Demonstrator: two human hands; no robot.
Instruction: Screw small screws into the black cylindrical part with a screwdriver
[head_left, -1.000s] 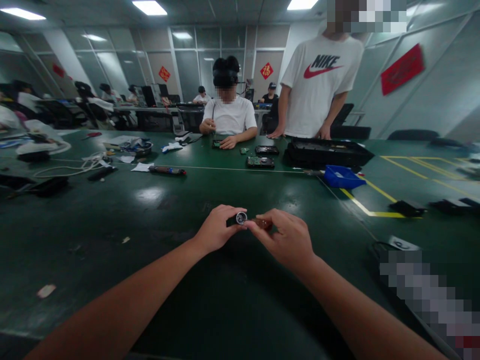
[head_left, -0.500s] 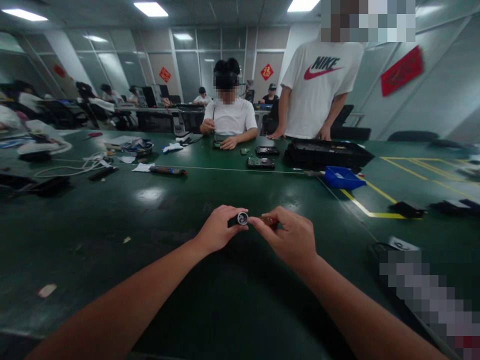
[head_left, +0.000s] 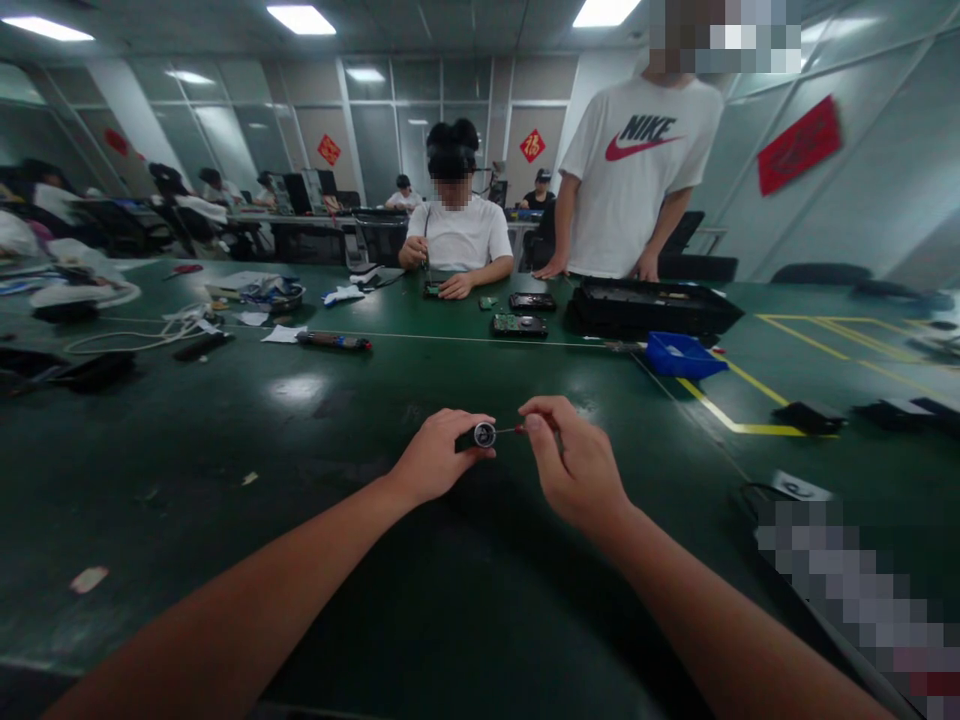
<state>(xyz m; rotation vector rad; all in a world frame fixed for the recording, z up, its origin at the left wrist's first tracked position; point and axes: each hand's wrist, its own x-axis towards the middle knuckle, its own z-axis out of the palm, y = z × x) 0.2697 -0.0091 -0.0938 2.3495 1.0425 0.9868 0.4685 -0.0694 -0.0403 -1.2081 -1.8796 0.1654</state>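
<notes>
My left hand (head_left: 435,455) is closed round a short black cylinder (head_left: 484,435), its round silver-rimmed end turned toward me. What lies inside the rim is too small to make out. In my right hand (head_left: 574,450) a thin screwdriver (head_left: 510,430) is pinched between thumb and forefinger. Its slim metal shaft points left to the cylinder's rim, with a red part at the fingertips; the rest of the handle is hidden by the hand. Whether the tip touches the rim or enters it, I cannot tell. Both hands are above the green table (head_left: 337,560).
A dark tool (head_left: 334,341) lies beyond my left hand. Opened drive-like units (head_left: 520,325), a black casing (head_left: 652,308) and a blue tray (head_left: 684,356) are farther off. Across the table one person (head_left: 457,235) sits working and another (head_left: 637,180) stands. Cables (head_left: 161,335) lie left.
My right fingers have shifted and opened slightly, so the thin shaft and red part now show between the hands. The left hand stays on the black cylinder.
</notes>
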